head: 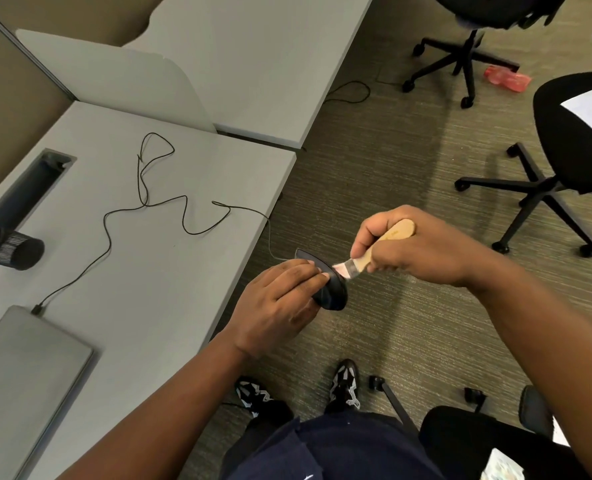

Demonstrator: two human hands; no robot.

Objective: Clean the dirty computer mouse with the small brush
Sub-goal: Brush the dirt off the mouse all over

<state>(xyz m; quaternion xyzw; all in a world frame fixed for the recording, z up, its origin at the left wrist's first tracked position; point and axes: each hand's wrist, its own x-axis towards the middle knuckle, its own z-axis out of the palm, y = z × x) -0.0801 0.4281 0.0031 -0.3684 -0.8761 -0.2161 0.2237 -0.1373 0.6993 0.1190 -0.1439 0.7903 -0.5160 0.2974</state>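
My left hand (280, 303) grips a black computer mouse (332, 292) in the air, just off the desk's right edge and above the carpet. Much of the mouse is hidden behind my fingers. Its thin black cable (142, 202) trails back across the grey desk (166, 271) to a closed laptop. My right hand (422, 251) holds a small brush with a pale wooden handle (391, 237). The brush's metal ferrule and light bristles (339, 269) touch the mouse's upper edge.
A closed grey laptop (24, 375) lies at the desk's near left. A black mesh cup (14, 245) stands at the left edge. Office chairs (543, 188) stand on the carpet to the right, and another behind me at bottom right (478, 438). A red wrapper (507, 79) lies on the floor.
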